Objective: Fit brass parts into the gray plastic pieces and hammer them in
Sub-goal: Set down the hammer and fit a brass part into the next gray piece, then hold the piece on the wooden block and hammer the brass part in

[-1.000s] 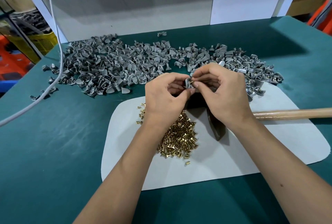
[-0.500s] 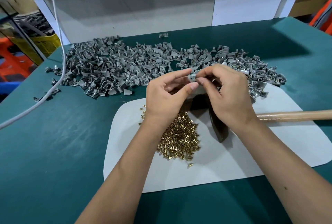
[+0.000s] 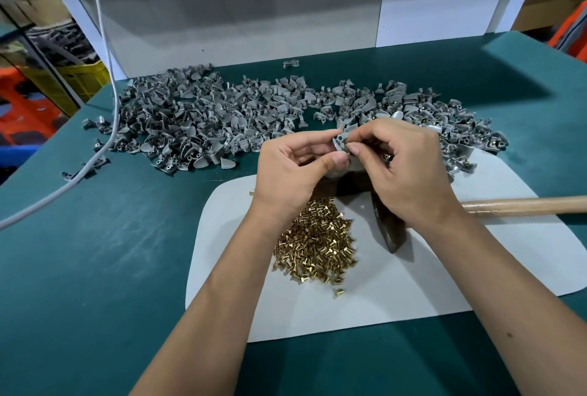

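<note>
Left to right. A white cable (image 3: 108, 55) hangs down over the far left of the green table (image 3: 95, 252). A broad heap of gray plastic pieces (image 3: 203, 119) lies beyond the fingertips. The left hand (image 3: 292, 173) pinches one gray piece (image 3: 339, 140) between thumb and forefinger, raised above the white mat (image 3: 428, 284). A pile of brass parts (image 3: 316, 243) lies on the mat, below the left wrist. The right hand (image 3: 403, 170), fingers curled together, pinches the same gray piece from its other side; a few brass parts show in its palm. The hammer (image 3: 389, 227) lies under the right hand, its wooden handle running right.
</note>
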The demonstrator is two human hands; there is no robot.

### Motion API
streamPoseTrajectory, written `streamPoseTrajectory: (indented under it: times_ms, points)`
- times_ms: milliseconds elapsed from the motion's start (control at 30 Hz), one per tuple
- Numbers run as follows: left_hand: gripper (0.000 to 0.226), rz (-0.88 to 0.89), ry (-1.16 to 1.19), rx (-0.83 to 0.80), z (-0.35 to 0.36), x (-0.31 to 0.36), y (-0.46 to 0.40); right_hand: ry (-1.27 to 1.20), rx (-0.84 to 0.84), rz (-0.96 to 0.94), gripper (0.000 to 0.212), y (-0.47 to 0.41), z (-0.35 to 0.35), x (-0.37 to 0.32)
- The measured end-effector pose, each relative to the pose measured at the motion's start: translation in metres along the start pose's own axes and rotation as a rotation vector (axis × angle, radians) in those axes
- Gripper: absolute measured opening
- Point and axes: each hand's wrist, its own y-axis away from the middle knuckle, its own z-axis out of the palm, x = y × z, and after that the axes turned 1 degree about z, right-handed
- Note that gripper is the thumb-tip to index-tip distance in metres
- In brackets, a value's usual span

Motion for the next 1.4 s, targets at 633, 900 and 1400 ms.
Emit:
streamPoseTrajectory:
  times_ms: [633, 900, 1400]
  points:
    - [0.023, 0.013, -0.270, 0.039, 0.010, 0.001, 0.005, -0.021, -0.162, 0.055, 0.007, -0.002, -0.010, 0.003]
    - [0.010, 0.080, -0.679, 0.130, 0.011, -0.003, 0.005, 0.273, -0.604, 0.277, 0.012, -0.014, -0.063, 0.011]
    - [0.015, -0.056, -0.647, 0.138, 0.009, 0.000, 0.002, -0.043, -0.846, 0.424, 0.007, -0.008, -0.095, 0.014]
